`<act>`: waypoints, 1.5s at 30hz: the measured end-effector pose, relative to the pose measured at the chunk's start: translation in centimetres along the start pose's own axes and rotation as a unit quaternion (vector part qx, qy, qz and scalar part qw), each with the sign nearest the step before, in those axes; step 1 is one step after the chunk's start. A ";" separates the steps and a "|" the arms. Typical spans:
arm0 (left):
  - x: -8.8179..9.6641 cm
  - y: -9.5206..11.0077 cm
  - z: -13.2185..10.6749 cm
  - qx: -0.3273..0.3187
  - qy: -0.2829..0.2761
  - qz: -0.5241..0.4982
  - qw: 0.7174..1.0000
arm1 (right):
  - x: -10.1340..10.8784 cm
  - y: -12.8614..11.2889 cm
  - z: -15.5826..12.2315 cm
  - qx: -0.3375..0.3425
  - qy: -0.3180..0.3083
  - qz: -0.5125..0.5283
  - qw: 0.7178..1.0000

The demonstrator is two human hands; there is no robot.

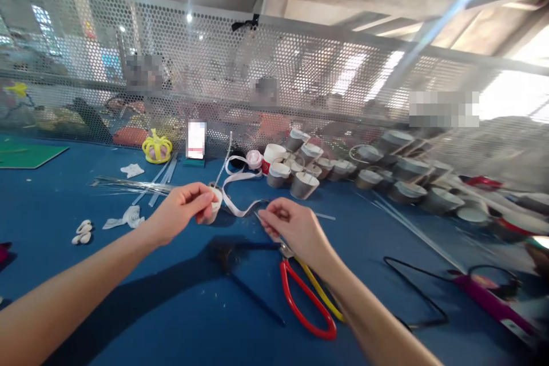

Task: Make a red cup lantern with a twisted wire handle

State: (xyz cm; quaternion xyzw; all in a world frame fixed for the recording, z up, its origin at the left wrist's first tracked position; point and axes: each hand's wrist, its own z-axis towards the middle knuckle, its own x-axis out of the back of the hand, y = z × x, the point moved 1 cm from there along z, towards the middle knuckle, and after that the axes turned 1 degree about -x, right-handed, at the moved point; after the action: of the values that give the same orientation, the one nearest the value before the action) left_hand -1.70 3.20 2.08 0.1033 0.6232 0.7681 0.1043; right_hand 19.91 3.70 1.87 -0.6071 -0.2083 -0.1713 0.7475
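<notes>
My left hand (189, 209) is closed around a small pale cup (214, 206), its fingers covering part of the side. A thin clear stick (225, 159) rises just behind the cup. To the right, my right hand (287, 217) is pinched at the fingertips, and a thin sliver shows there that is too small to name. A white ribbon (234, 206) curls between the hands, one end passing close behind my right fingers. Below my right hand lie scissors with one red and one yellow handle (300, 291), their blades partly hidden in shadow.
Several grey cups (304, 185) crowd the back right. A yellow crown-shaped piece (156, 147), a phone (196, 140) and wires (132, 184) lie behind my left hand. At right are a purple tool (493, 303) and black cord (412, 280). A perforated metal screen (214, 63) borders the table.
</notes>
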 end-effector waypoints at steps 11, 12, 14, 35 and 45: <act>1.1 -1.0 1.2 0.023 0.016 0.016 0.999 | -4.0 2.2 8.5 0.058 -0.140 -0.355 0.923; 1.2 -0.9 1.3 0.023 0.016 0.021 0.999 | -3.7 1.9 9.9 0.055 -0.132 -0.350 0.926; 1.3 -0.8 1.4 0.025 0.019 0.032 0.999 | -2.3 0.9 13.2 0.044 -0.105 -0.327 0.938; 0.5 -1.7 1.4 0.046 -0.015 0.040 0.998 | -1.1 -1.8 12.5 0.007 -0.050 -0.036 0.998; -1.3 -2.8 0.0 0.047 -0.115 0.069 0.990 | -1.2 -3.4 2.1 0.073 0.021 0.211 0.975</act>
State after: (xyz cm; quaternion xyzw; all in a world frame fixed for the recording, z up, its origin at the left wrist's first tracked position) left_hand -0.39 3.35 -0.66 0.2387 0.6339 0.7263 0.1173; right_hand 16.96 5.07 4.42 -0.5777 -0.0718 -0.0071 0.8131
